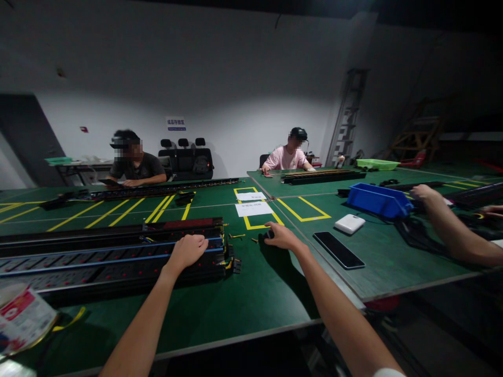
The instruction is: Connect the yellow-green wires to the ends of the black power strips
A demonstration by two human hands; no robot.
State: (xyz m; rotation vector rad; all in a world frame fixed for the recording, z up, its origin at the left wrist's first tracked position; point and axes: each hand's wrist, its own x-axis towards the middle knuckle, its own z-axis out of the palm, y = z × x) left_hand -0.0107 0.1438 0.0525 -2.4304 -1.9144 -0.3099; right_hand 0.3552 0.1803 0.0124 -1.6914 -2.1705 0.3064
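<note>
Table (243, 314) spreads green from near to far. Black strips (118, 266) lie on its left, ends facing right. The left hand (187, 254) rests on them near those ends, fingers bent; I cannot tell whether it grips. The right hand (285, 238) reaches just beyond, fingers partly curled, its hold unclear. A connector (237, 266) juts from the strips; a sideways drag could snag it and strain its wires. A dark piece (269, 234) sits at the right fingertips; a loose pinch could drop it.
</note>
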